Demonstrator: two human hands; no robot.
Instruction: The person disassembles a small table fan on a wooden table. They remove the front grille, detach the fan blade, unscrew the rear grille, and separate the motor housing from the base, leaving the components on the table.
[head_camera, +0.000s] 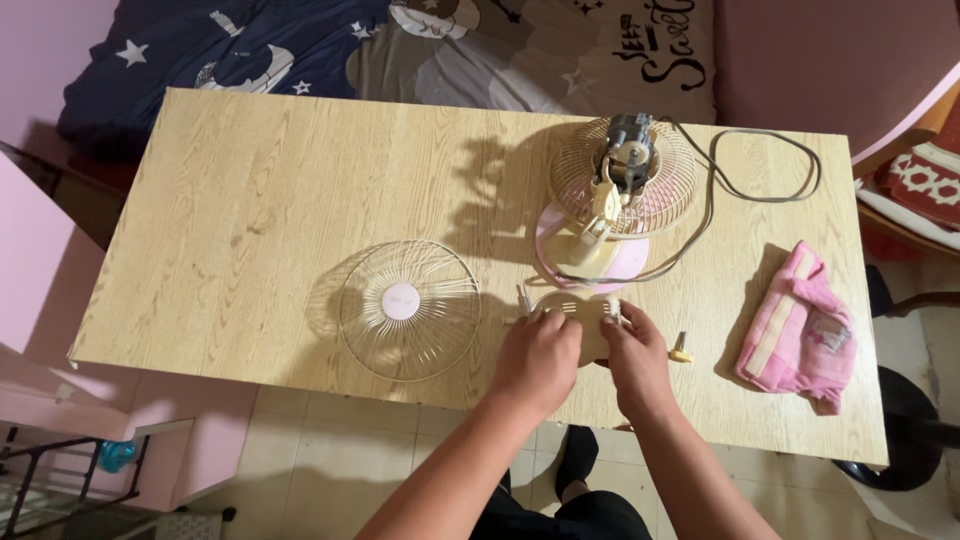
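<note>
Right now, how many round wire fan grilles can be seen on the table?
2. One grille lies flat, left of the left hand. The other grille is upright on the fan, beyond both hands. None seems hidden.

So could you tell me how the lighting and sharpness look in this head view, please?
Head view: hard light throws dark shadows leftward from the fan and the wire grille across the table; everything is sharp, with no glare; table edges bow slightly, suggesting wide-angle distortion.

Both my arms come up from the bottom edge, forearms angled in toward each other, sleeves nowhere, just bare skin. My left hand (537, 358) and right hand (637, 360) sit side by side, knuckles up, backs facing me, fingers curled forward and pinching down, thumbs tucked under, nearly touching.
</note>
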